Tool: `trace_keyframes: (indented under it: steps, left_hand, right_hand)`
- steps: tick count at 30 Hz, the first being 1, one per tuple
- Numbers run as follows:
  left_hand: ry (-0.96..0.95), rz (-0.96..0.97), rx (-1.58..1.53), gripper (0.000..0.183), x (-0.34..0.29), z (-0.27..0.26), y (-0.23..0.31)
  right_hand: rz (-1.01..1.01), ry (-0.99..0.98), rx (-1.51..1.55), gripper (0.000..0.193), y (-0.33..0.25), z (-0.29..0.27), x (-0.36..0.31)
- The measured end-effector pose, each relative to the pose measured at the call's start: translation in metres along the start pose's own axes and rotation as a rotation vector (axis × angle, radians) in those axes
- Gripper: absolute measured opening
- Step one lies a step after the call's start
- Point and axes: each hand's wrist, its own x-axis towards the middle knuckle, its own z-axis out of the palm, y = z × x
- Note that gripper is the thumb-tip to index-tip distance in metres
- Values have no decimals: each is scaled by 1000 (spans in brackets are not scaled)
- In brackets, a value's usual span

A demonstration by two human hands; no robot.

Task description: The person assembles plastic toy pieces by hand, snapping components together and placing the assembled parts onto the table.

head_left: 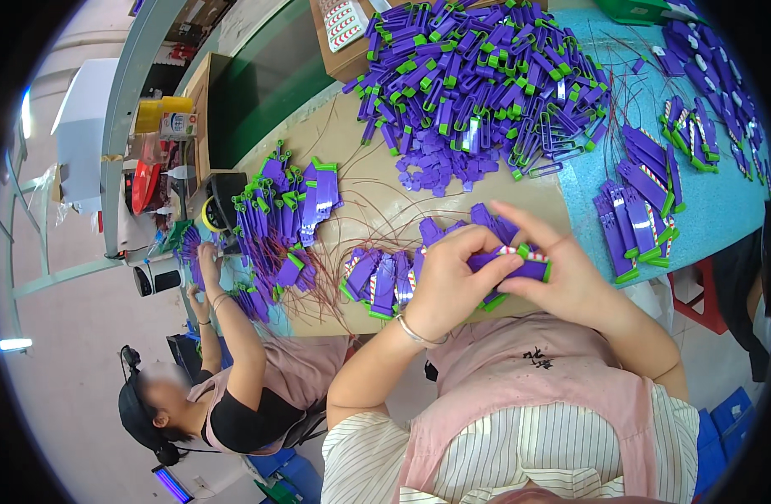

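Observation:
Between both hands, close in front of me, is a purple plastic piece (532,269) with a green end and a red-and-white striped strip along it. My left hand (451,277) is closed on its left part, thumb on top. Thumb and fingers of my right hand (580,281) hold it at the green end, the index finger raised. Beside my left wrist lies a row of similar purple pieces with green ends (384,286), some striped. Purple parts (481,217) show partly behind my hands. What my palms cover is hidden.
A large heap of purple and green parts (478,67) covers the far table, with small flat purple pieces (448,160) before it. Striped pieces (633,214) lie in groups at right. Thin red wires (364,218) trail leftward, where a co-worker (251,370) handles purple parts.

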Motion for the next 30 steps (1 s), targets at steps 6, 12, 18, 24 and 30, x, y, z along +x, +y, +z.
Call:
trace_keyframes:
  steps: [6, 12, 18, 24, 30]
  left_hand:
    - [100, 15, -654, 16, 2, -3, -7]
    - [417, 179, 193, 9, 39, -45, -25]
    - [449, 399, 908, 20, 63, -49, -60]
    - [472, 166, 246, 9, 47, -36, -31]
    - [215, 380, 115, 12, 3, -8, 6]
  right_hand:
    - [-61, 4, 191, 67, 15, 7, -4]
    - [-70, -29, -97, 43, 18, -2, -8]
    - [-53, 17, 84, 28, 16, 1, -6]
    - [183, -77, 398, 5, 15, 1, -5]
    - [205, 4, 325, 8, 14, 5, 2]
